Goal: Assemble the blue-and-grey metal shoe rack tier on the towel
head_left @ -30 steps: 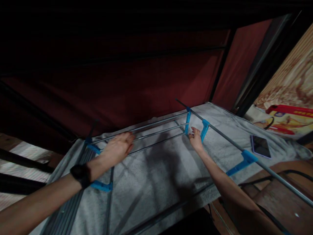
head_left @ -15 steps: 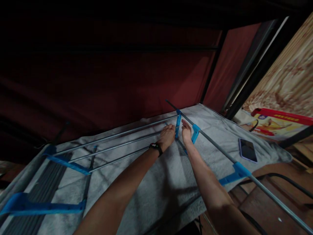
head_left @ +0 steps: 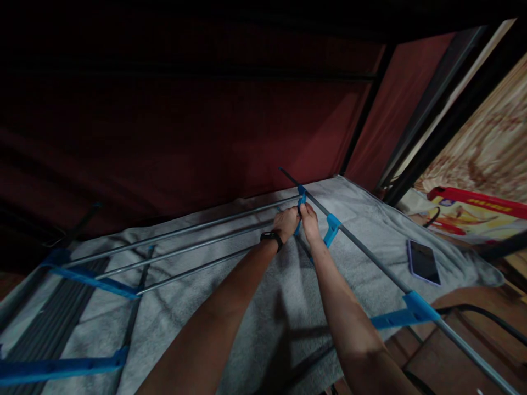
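Observation:
Both hands meet at a blue plastic bracket [head_left: 302, 198] on a metal rack frame. My left hand [head_left: 286, 222], with a black band on the wrist, is closed around the end of the middle metal tube [head_left: 222, 237], beside the bracket. My right hand [head_left: 310, 222] grips the same bracket from the right, its thumb and fingers pressed against it. Parallel tubes run left from there to another blue bracket [head_left: 93, 278]. A long grey pole [head_left: 370, 253] passes through the bracket's upper end and carries further blue brackets [head_left: 332, 227]. The fingertips partly hide the joint.
A grey blanket [head_left: 255, 307] covers the bed under the frame. Several loose grey tubes [head_left: 53, 312] lie at left, near a blue bracket [head_left: 61, 370]. A phone [head_left: 424, 262] rests at right, before a red and yellow box [head_left: 477, 211]. Dark bed posts [head_left: 444, 118] stand behind.
My right hand, open beside the bracket before, has moved left and closed on it. My left hand stays at the tube's end. The view has shifted slightly.

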{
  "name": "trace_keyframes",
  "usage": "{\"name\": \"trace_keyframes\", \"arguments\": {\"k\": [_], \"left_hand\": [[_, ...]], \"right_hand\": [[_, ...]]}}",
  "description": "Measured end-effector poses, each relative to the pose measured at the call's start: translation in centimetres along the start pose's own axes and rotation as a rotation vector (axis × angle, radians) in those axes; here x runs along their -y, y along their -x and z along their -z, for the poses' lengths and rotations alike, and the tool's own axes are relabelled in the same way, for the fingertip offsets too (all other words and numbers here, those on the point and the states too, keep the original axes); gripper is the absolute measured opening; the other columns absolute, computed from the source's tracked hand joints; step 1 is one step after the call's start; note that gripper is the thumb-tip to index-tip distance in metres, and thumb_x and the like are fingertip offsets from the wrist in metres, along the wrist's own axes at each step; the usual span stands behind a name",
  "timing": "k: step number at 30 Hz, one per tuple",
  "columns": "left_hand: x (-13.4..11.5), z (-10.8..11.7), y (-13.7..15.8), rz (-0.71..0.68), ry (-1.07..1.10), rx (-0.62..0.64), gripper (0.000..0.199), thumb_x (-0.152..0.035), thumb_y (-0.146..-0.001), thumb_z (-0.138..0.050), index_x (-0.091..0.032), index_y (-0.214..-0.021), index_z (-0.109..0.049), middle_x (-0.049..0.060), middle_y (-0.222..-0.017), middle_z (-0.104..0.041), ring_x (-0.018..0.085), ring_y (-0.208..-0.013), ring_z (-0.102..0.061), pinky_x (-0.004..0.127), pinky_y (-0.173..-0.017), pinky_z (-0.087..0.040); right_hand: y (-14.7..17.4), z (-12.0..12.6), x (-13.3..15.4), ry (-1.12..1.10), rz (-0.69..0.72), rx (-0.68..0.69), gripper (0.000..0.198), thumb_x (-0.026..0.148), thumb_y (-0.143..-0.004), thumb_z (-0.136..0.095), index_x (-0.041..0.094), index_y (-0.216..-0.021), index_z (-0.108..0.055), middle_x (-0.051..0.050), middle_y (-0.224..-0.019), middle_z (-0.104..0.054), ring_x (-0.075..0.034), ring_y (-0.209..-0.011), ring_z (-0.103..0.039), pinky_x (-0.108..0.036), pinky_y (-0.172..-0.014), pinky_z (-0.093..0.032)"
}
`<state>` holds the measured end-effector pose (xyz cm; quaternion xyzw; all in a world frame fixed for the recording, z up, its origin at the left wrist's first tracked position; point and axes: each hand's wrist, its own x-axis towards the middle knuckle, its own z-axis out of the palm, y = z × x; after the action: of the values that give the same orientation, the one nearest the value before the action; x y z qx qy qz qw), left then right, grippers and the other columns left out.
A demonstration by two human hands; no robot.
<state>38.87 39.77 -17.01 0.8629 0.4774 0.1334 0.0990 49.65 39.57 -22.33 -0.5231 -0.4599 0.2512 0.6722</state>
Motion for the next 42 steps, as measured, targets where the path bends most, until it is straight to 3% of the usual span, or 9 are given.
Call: {"name": "trace_keyframes", "arguments": {"k": [7,13,22,30,37,42], "left_hand": [[0.0,0.6,-0.2,-0.057,-0.034,0.033,0.036,-0.033,-0.100,-0.033,-0.016,-0.112,-0.063,0.012,-0.105,-0.073,0.023,-0.102,-0.068,0.035,-0.090,-0.050],[-0.9,0.5,-0.5,0.033,-0.074,0.017,0.037,-0.034,-0.097,-0.039,-0.014,-0.110,-0.067,0.015,-0.103,-0.073,0.027,-0.100,-0.069,0.039,-0.089,-0.051],[-0.9,0.3,-0.5,0.037,-0.094,0.033,0.044,-0.028,-0.100,-0.029,-0.016,-0.106,-0.070,0.013,-0.101,-0.074,0.024,-0.101,-0.068,0.037,-0.090,-0.050],[-0.7,0.8,-0.6,0.014,-0.102,0.064,0.048,-0.033,-0.102,-0.025,-0.017,-0.109,-0.070,0.012,-0.100,-0.074,0.023,-0.101,-0.068,0.034,-0.089,-0.050],[-0.8,0.4,-0.8,0.034,-0.109,0.063,0.047,-0.026,-0.101,-0.025,-0.015,-0.109,-0.069,0.014,-0.101,-0.074,0.025,-0.101,-0.068,0.038,-0.088,-0.051],[-0.8,0.4,-0.8,0.057,-0.100,0.064,0.047,-0.031,-0.101,-0.026,-0.017,-0.109,-0.070,0.013,-0.102,-0.074,0.024,-0.101,-0.069,0.036,-0.088,-0.051]], "right_hand": [[-0.4,0.2,-0.6,0.026,0.003,0.015,0.038,0.055,-0.087,-0.049,0.020,-0.093,-0.061,-0.006,-0.097,-0.065,-0.021,-0.096,-0.056,-0.035,-0.090,-0.043],[-0.5,0.4,-0.8,0.039,0.020,0.020,0.034,0.054,-0.087,-0.049,0.021,-0.085,-0.058,-0.003,-0.088,-0.061,-0.019,-0.084,-0.054,-0.034,-0.082,-0.044],[-0.3,-0.3,-0.3,0.164,0.068,-0.055,0.030,0.050,-0.088,-0.048,0.022,-0.085,-0.056,-0.003,-0.087,-0.062,-0.019,-0.084,-0.054,-0.034,-0.085,-0.043],[-0.4,-0.6,-0.2,0.310,0.063,-0.090,0.023,0.042,-0.088,-0.046,0.022,-0.083,-0.057,-0.003,-0.084,-0.063,-0.019,-0.078,-0.053,-0.032,-0.080,-0.043],[-0.4,-0.3,-0.1,0.333,0.067,-0.059,0.024,0.042,-0.088,-0.046,0.023,-0.079,-0.057,-0.002,-0.081,-0.064,-0.018,-0.075,-0.053,-0.031,-0.077,-0.043],[-0.4,-0.3,0.0,0.306,0.065,-0.053,0.022,0.041,-0.088,-0.049,0.024,-0.079,-0.058,-0.001,-0.080,-0.064,-0.018,-0.075,-0.053,-0.031,-0.079,-0.043]]}}
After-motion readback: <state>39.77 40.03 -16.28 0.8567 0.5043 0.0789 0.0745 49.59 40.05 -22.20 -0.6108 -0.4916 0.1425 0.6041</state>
